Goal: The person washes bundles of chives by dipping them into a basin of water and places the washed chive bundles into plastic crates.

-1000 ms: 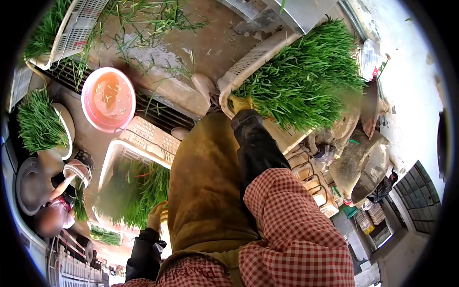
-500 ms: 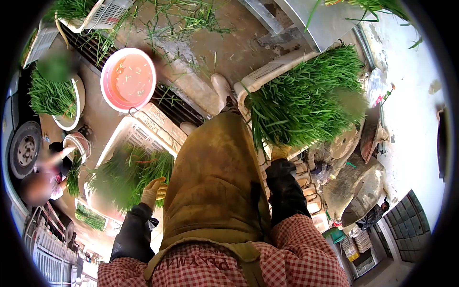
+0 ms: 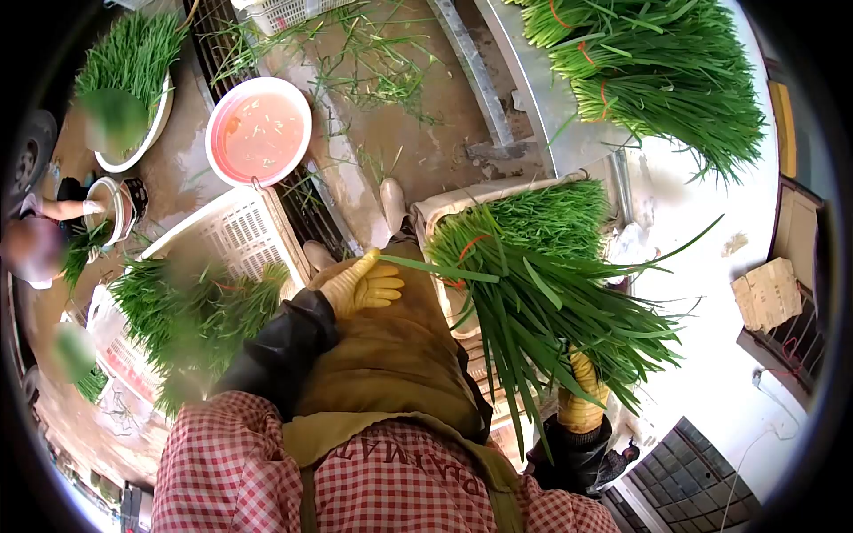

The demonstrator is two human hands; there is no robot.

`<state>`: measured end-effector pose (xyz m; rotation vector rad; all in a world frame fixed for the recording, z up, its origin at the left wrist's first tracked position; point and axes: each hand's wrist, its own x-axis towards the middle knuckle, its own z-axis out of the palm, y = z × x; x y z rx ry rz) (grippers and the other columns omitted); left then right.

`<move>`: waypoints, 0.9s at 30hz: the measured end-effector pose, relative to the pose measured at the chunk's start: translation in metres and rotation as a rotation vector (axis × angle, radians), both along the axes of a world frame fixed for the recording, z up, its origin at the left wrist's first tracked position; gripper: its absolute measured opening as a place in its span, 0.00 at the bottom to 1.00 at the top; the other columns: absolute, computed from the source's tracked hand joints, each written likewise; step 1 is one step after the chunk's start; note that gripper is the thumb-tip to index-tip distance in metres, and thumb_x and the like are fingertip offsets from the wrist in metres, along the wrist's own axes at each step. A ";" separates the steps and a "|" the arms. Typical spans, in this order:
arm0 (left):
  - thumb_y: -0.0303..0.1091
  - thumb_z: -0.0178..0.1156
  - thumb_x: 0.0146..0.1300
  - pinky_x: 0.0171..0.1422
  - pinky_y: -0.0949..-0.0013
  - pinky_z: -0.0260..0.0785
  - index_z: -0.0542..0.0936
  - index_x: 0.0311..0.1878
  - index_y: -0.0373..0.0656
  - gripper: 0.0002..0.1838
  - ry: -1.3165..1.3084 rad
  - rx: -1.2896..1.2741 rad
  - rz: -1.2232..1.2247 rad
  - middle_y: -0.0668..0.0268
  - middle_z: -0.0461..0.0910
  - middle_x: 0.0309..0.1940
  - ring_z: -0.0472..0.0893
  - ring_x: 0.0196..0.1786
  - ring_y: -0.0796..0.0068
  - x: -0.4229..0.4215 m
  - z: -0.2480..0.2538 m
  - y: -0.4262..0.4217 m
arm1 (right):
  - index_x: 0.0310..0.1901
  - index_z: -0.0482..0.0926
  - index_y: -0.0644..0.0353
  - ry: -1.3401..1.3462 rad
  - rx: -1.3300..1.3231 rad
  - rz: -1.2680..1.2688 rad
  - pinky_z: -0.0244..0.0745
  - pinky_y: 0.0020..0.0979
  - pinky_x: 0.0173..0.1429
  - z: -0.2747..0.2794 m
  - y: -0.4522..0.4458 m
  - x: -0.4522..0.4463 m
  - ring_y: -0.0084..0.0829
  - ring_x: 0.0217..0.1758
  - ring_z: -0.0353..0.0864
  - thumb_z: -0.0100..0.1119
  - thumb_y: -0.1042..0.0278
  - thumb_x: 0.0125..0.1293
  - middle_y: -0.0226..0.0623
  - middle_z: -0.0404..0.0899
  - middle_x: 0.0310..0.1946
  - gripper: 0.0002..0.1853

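A loose bunch of garlic chives (image 3: pixel 569 311) with a red-orange band is held up in front of my right side. My right hand (image 3: pixel 583 391), in a yellow glove, is closed around its leafy part from below. My left hand (image 3: pixel 362 286), also yellow-gloved, is over my apron with its fingers stretched out. One long blade from the bunch reaches the left fingertips; whether they touch it I cannot tell. Behind the bunch, a pale crate (image 3: pixel 435 209) is filled with more chives (image 3: pixel 551 218).
Banded chive bunches (image 3: pixel 657 80) lie on a metal table (image 3: pixel 533 98) at upper right. A white crate (image 3: pixel 244 231) with chives stands left, near a pink basin (image 3: pixel 258 129) of water. Loose blades litter the wet floor (image 3: pixel 373 155). Another person (image 3: pixel 40 235) is at far left.
My right hand has come up and outward with a bunch of chives from the crate. My left hand has moved from beside the left crate to in front of my apron. The view has shifted.
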<state>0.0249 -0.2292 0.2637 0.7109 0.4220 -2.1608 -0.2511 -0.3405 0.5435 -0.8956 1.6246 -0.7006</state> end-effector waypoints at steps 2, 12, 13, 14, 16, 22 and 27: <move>0.65 0.54 0.60 0.62 0.56 0.68 0.67 0.65 0.39 0.42 0.301 -0.143 0.074 0.52 0.74 0.57 0.76 0.58 0.60 -0.024 0.019 -0.023 | 0.52 0.77 0.61 -0.047 -0.007 0.006 0.77 0.28 0.47 0.007 -0.003 0.013 0.29 0.41 0.80 0.62 0.66 0.64 0.34 0.80 0.43 0.16; 0.38 0.67 0.58 0.66 0.57 0.64 0.67 0.66 0.43 0.34 -0.218 -0.598 0.842 0.61 0.73 0.61 0.73 0.62 0.66 0.106 0.136 -0.075 | 0.63 0.69 0.60 0.081 0.554 0.461 0.77 0.33 0.53 -0.081 -0.036 -0.021 0.35 0.54 0.79 0.66 0.71 0.60 0.40 0.74 0.58 0.29; 0.35 0.69 0.55 0.66 0.58 0.64 0.66 0.67 0.42 0.36 -0.395 -0.608 0.810 0.62 0.73 0.60 0.73 0.62 0.66 0.122 0.159 -0.072 | 0.64 0.68 0.60 0.562 0.184 0.770 0.76 0.31 0.53 -0.104 -0.059 -0.050 0.34 0.55 0.78 0.66 0.71 0.60 0.40 0.72 0.60 0.30; 0.31 0.72 0.50 0.66 0.62 0.64 0.65 0.68 0.43 0.41 -0.730 -0.619 0.890 0.64 0.74 0.60 0.74 0.60 0.67 0.130 0.174 -0.071 | 0.66 0.67 0.60 1.038 -0.234 1.017 0.75 0.29 0.53 -0.098 -0.067 -0.036 0.33 0.55 0.78 0.66 0.71 0.60 0.41 0.71 0.61 0.32; 0.26 0.73 0.48 0.65 0.64 0.64 0.66 0.67 0.43 0.41 -0.951 -0.643 0.858 0.64 0.74 0.59 0.73 0.60 0.69 0.142 0.197 -0.060 | 0.68 0.63 0.58 0.381 -0.190 0.583 0.72 0.24 0.53 -0.059 -0.093 0.019 0.22 0.47 0.74 0.65 0.75 0.60 0.44 0.69 0.63 0.34; 0.25 0.75 0.45 0.69 0.67 0.60 0.66 0.65 0.40 0.42 -1.100 -0.716 0.836 0.65 0.73 0.59 0.70 0.62 0.73 0.145 0.265 -0.030 | 0.75 0.35 0.50 -0.627 -0.504 0.876 0.52 0.43 0.73 0.013 -0.085 0.245 0.43 0.73 0.56 0.76 0.49 0.47 0.48 0.44 0.74 0.65; 0.25 0.73 0.47 0.62 0.67 0.66 0.71 0.62 0.39 0.36 -1.107 -0.720 0.968 0.65 0.77 0.55 0.75 0.55 0.74 0.144 0.313 0.001 | 0.74 0.42 0.55 -0.749 -0.242 1.399 0.58 0.36 0.71 -0.034 -0.031 0.320 0.35 0.69 0.60 0.81 0.56 0.42 0.40 0.59 0.68 0.64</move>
